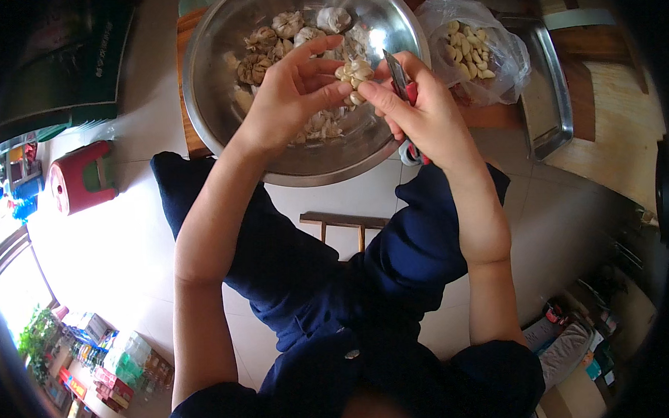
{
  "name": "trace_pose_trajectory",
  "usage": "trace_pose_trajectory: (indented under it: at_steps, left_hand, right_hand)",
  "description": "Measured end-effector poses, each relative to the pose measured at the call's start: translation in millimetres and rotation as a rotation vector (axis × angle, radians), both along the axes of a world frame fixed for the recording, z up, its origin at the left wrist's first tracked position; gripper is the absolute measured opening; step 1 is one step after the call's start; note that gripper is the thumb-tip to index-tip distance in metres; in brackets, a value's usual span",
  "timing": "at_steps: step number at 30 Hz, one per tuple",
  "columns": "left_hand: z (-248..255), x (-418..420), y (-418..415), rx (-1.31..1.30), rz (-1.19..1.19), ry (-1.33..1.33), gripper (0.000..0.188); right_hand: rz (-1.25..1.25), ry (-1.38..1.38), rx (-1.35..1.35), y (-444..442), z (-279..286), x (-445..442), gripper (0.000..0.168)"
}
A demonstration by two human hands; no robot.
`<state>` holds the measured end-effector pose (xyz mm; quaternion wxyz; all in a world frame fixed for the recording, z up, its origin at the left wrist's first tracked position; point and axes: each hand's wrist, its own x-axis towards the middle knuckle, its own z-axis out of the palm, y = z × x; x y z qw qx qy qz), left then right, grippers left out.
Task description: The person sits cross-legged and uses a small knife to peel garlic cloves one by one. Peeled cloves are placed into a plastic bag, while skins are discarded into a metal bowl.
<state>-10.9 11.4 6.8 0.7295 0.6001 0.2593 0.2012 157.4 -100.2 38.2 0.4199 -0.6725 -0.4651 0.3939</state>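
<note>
Over a large stainless steel basin (pixel 215 122), my left hand (pixel 292 91) holds a partly peeled garlic bulb (pixel 355 74) between thumb and fingers. The thumb and fingers of my right hand (pixel 416 98) touch the same bulb from the other side. A cutting tool with a metal blade and red-and-grey handles (pixel 399 77), perhaps scissors, is also gripped in my right hand. Whole garlic bulbs (pixel 288 24) and loose papery skins (pixel 323 125) lie in the basin. Right of it, a clear plastic bag (pixel 506 65) holds peeled garlic cloves (pixel 470 49).
The basin and bag rest on a wooden surface (pixel 194 139). A metal tray (pixel 564 112) stands at the right. A red plastic stool (pixel 79 176) is on the floor at the left. A wooden rung (pixel 343 220) shows between my legs.
</note>
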Motion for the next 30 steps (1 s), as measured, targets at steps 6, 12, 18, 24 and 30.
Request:
trace_pose_trajectory:
  at_steps: [6,12,18,24,30]
  left_hand:
    - [1,3,-5,0.071,0.005,-0.087,0.064]
    - [-1,2,-7,0.128,0.079,-0.044,0.061]
    - [-15,-6,10,0.275,0.168,0.122,0.056]
    - [-26,-4,6,0.687,0.199,0.34,0.056]
    - [-3,7,-8,0.049,0.171,-0.204,0.054]
  right_hand:
    - [-0.008,-0.069,0.094,2,-2,-2,0.031]
    - [0.018,-0.056,0.116,-1,-4,-1,0.021]
    - [-0.005,0.326,0.08,5,1,9,0.021]
    - [-0.042,0.333,0.063,8,3,6,0.022]
    - [-0.017,0.228,0.008,8,1,2,0.018]
